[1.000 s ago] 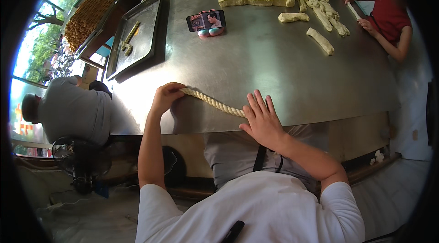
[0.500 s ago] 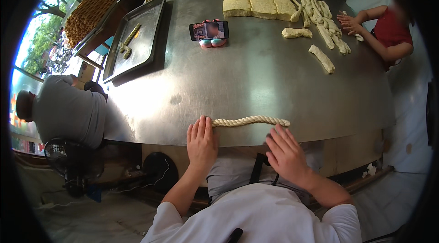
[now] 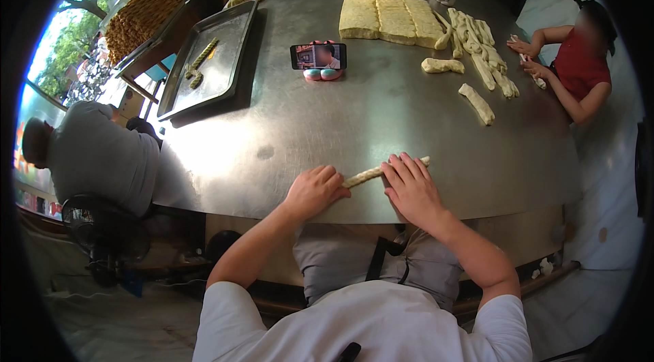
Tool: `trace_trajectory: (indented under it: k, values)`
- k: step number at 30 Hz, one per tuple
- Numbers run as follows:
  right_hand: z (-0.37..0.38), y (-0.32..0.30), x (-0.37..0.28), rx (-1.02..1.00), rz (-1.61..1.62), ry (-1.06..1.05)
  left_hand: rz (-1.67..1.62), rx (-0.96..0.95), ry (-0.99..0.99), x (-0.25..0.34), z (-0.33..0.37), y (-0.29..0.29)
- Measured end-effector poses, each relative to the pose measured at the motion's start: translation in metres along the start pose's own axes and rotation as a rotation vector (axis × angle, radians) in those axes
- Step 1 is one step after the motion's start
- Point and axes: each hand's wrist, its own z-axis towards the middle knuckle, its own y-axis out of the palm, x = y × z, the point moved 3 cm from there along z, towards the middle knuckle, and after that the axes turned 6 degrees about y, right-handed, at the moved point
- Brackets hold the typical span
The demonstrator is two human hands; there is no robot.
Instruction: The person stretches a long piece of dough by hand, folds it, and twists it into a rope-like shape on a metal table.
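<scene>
A twisted dough rope [image 3: 364, 176] lies slantwise on the metal table near its front edge, its right end a little farther from me. My left hand [image 3: 315, 190] is curled over the rope's left end, which it hides. Across the right part of the rope, my right hand [image 3: 414, 190] lies flat with fingers stretched out. A short tip of dough shows beyond those fingers.
The steel table [image 3: 306, 130] bears a big cut dough slab [image 3: 388, 18], dough strips [image 3: 477, 45], two loose dough pieces [image 3: 443, 65] and a propped phone [image 3: 318, 57]. A tray [image 3: 235, 55] with one twist stands left. A co-worker [image 3: 582, 62] handles dough at right; another person [image 3: 102, 154] is at left.
My left hand has curled over the rope's left end, and my right hand has moved up onto the rope. The rope now slants. The co-worker's hands have moved apart onto a dough strip.
</scene>
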Motion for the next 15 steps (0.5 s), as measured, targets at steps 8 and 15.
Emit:
trace_trajectory:
  k: [8, 15]
  values:
    - [0.006, -0.014, -0.031, -0.019, -0.077, -0.001, 0.13, 0.081, -0.266, 0.048, -0.002, 0.01]
    - [0.071, 0.005, 0.037, -0.063, 0.162, -0.142, 0.16, 0.005, 0.1, -0.017, 0.076, -0.011]
